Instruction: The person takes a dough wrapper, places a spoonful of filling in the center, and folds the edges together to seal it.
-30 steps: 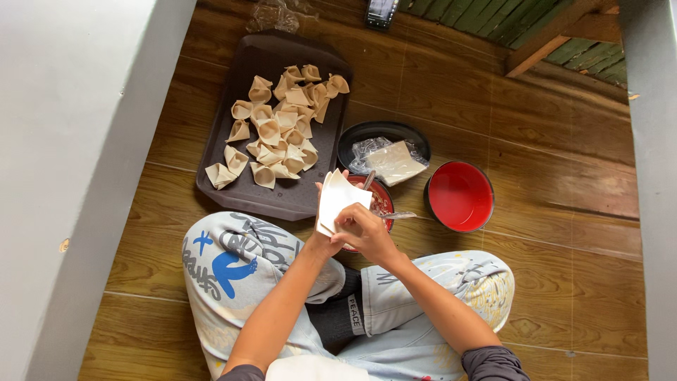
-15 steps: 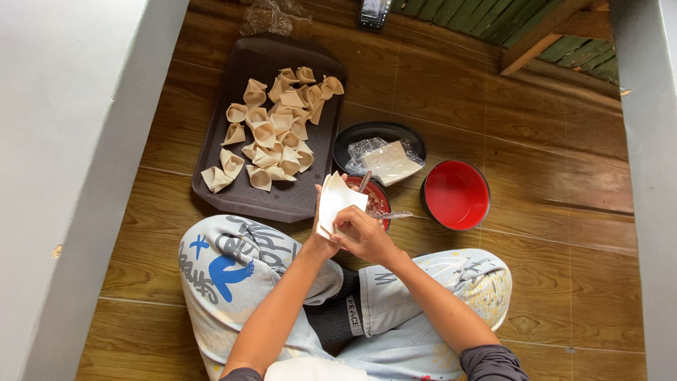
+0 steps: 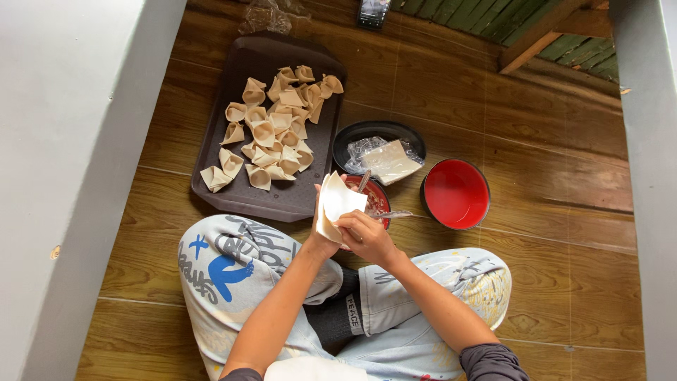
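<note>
L hand [image 3: 321,236] cradles a pale wrapper [image 3: 336,204]; R hand [image 3: 363,235] fingers pinch its lower edge, above tray's [image 3: 233,194] near-right corner.

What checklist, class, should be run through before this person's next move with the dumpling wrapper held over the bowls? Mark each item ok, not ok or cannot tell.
1. Wrapper held by both hands, left hand under it, right hand at its edge: ok.
2. Filling already in the wrapper: cannot tell, its inside is hidden.
3. Filling bowl with utensils close below the hands: ok.
4. Spare wrappers waiting in the black bowl: ok.
5. Bare space on the brown tray beside the folded dumplings: ok.
6. Red bowl holds water: cannot tell.
</note>
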